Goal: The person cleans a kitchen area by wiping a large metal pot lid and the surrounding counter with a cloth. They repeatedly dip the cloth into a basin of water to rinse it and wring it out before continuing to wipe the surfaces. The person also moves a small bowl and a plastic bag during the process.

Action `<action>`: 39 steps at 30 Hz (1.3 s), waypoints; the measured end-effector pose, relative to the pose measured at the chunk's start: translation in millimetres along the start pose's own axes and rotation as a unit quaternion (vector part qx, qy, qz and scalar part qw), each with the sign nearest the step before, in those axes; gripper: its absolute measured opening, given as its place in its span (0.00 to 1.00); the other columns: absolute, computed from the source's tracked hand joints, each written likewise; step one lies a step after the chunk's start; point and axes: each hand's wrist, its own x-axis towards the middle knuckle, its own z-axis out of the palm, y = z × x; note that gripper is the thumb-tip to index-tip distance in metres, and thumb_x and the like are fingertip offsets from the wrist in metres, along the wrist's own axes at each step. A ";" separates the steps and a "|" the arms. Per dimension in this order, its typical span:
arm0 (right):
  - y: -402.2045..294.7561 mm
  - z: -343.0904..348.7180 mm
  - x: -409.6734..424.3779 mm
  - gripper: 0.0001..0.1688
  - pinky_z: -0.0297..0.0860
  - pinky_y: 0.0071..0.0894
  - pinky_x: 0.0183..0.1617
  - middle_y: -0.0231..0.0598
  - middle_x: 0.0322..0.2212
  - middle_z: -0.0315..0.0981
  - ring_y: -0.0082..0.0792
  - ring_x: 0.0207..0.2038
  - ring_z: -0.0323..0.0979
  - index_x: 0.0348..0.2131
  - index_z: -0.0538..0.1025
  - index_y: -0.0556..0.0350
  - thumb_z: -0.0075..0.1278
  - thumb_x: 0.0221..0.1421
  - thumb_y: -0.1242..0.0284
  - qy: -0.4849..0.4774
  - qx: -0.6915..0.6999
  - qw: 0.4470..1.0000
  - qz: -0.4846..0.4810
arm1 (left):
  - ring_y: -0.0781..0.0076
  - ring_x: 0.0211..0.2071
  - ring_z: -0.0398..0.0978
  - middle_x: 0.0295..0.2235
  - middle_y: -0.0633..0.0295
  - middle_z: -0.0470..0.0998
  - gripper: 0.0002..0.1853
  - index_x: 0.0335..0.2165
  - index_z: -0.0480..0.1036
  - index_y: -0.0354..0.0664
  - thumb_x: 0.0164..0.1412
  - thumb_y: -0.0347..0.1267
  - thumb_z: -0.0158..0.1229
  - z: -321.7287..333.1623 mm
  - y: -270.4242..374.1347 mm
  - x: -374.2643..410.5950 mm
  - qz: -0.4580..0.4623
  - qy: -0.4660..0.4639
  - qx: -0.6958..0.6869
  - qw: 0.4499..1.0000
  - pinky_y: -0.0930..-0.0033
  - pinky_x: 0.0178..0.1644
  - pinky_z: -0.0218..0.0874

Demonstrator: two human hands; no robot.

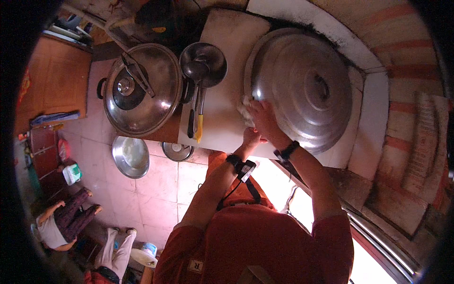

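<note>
My right hand (pixel 263 115) rests on a pale crumpled cloth (pixel 244 110) at the left rim of a big domed metal lid (pixel 298 92). The lid covers much of the pale stove top (pixel 223 124), and a dark loop handle (pixel 322 87) stands on it. Just below, my left hand (pixel 251 137) is close to the right one, near the counter's front edge. Its fingers are partly hidden, so I cannot make out whether it holds anything. Both wrists wear dark straps with small devices.
Left of my hands lie a ladle (pixel 197 69) and a yellow-handled utensil (pixel 199 131). Beyond them is a lidded pan (pixel 145 106) with metal tongs (pixel 138 74) on top. A metal basin (pixel 122 167) stands on the tiled floor. Two people (pixel 58 225) are at lower left.
</note>
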 end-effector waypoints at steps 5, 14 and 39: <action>5.3 -35.5 -15.8 0.29 0.52 0.41 0.54 0.38 0.47 0.62 0.42 0.48 0.57 0.44 0.71 0.48 0.50 0.35 0.71 -0.163 0.081 0.983 0.015 | 0.67 0.21 0.75 0.27 0.57 0.74 0.15 0.36 0.68 0.35 0.52 0.34 0.57 9.8 -4.3 -0.1 0.041 0.022 -0.033 0.998 0.66 0.24 0.72; 23.2 -21.6 45.5 0.29 0.56 0.42 0.50 0.33 0.47 0.61 0.39 0.48 0.57 0.44 0.70 0.47 0.53 0.35 0.69 -0.083 -0.054 0.992 0.083 | 0.67 0.21 0.74 0.23 0.59 0.72 0.12 0.30 0.66 0.36 0.52 0.34 0.58 6.8 -3.0 -5.5 0.036 0.002 -0.034 0.999 0.64 0.26 0.72; -4.3 2.5 -114.7 0.23 0.54 0.44 0.52 0.32 0.42 0.64 0.37 0.49 0.56 0.45 0.69 0.45 0.45 0.45 0.65 0.027 0.078 0.991 0.102 | 0.76 0.14 0.63 0.14 0.68 0.64 0.18 0.19 0.67 0.45 0.55 0.46 0.53 -28.6 100.4 68.0 0.080 0.128 0.185 0.971 0.71 0.17 0.56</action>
